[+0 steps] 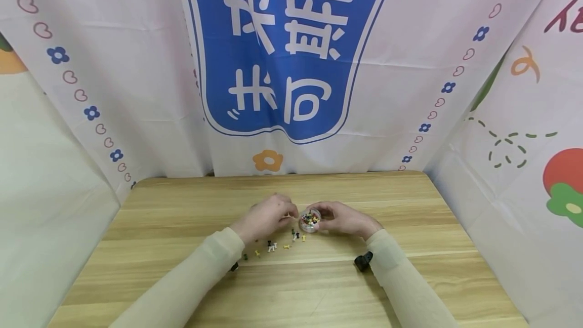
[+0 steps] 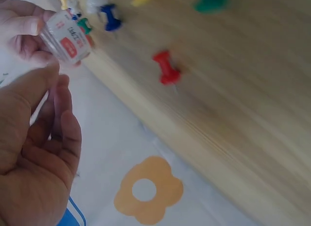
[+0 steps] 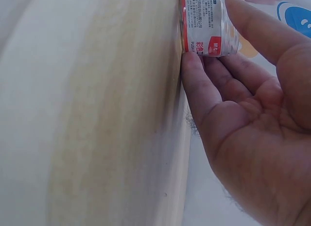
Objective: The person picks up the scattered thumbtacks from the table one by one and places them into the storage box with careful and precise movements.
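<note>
Pushpin jar [image 3: 227, 34] on table [image 1: 332, 287], gripped in my right hand [image 1: 340, 218]; left hand [image 1: 265, 217] just beside, can't tell if pinching anything. Loose pins [image 1: 286, 247] litter near side. Label [image 2: 69, 39] readable only in wrist views.

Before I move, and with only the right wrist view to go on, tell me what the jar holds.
Observer: The head view shows pushpins of several colours inside the jar.
Operator: Now report any strays.
Observer: There are some; in the left wrist view, a red pin lies loose on the table.
</note>
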The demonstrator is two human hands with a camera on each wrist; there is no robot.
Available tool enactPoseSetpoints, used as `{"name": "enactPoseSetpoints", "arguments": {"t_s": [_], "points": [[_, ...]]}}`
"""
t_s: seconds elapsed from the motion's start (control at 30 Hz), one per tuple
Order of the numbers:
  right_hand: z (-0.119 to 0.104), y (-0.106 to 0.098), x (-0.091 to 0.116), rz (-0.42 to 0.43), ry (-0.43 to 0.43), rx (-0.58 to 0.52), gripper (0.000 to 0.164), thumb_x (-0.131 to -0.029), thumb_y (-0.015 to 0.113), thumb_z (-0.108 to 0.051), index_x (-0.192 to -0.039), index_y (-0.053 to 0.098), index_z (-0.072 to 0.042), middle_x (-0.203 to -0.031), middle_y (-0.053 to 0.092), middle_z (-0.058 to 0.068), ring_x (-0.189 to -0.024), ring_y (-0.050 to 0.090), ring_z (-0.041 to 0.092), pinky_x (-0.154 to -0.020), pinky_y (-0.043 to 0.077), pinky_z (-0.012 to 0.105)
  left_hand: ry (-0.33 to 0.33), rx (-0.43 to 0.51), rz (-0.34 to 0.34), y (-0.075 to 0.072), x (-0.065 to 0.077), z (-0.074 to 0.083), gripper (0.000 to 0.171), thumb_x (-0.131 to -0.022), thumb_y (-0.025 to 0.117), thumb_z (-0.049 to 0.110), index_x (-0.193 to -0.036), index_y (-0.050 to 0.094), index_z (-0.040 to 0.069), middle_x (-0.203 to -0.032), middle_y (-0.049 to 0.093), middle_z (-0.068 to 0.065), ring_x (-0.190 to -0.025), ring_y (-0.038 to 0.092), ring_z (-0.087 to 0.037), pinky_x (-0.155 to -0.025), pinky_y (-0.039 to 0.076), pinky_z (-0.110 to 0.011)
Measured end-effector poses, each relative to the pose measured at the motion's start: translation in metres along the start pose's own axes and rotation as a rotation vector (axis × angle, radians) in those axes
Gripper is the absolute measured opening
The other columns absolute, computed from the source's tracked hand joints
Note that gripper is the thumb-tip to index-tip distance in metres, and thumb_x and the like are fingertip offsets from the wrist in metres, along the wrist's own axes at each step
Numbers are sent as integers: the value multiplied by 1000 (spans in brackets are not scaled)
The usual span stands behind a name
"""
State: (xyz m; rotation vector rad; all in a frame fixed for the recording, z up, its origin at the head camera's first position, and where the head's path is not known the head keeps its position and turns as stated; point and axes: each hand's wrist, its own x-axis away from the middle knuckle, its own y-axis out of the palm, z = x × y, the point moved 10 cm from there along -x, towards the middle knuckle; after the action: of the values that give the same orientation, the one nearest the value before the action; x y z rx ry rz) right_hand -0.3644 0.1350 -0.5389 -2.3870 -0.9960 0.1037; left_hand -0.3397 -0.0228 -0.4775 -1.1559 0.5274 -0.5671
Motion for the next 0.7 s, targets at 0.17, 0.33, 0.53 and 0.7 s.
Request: {"name": "enactPoseSetpoints", "arguments": {"t_s": [0.17, 0.33, 0.53, 0.7], "points": [[0, 0, 1, -1, 5, -8, 61, -112, 80, -14, -168, 60, -2, -162, 72, 19, -150, 68, 37, -133, 52, 60, 125, -86, -81, 9, 2, 4, 11, -106, 87, 15, -117, 88, 16, -115, 87, 1, -107, 81, -15, -106, 70, -37], [-1, 0, 1, -2, -3, -14, 58, -111, 80, -12, -166, 62, -3, -160, 73, 19, -149, 68, 36, -133, 52, 60, 226, -143, -122, 15, 7, 10, 9, -108, 85, 15, -116, 89, 19, -114, 86, 4, -107, 79, -13, -105, 68, -34], [0, 0, 1, 0, 7, -16, 57, -112, 80, -12, -166, 62, -4, -159, 73, 19, -149, 68, 35, -133, 52, 60, 300, -209, -148, 23, 10, 16, 15, -112, 81, 21, -125, 88, 23, -133, 86, 5, -130, 78, -17, -122, 64, -41], [0, 0, 1, 0, 12, -21, 59, -112, 80, -13, -167, 61, -4, -161, 72, 19, -151, 67, 37, -133, 51, 58, 306, -244, -156, 27, 10, 15, 18, -113, 80, 23, -128, 88, 27, -142, 84, 6, -136, 76, -17, -125, 63, -47]]}}
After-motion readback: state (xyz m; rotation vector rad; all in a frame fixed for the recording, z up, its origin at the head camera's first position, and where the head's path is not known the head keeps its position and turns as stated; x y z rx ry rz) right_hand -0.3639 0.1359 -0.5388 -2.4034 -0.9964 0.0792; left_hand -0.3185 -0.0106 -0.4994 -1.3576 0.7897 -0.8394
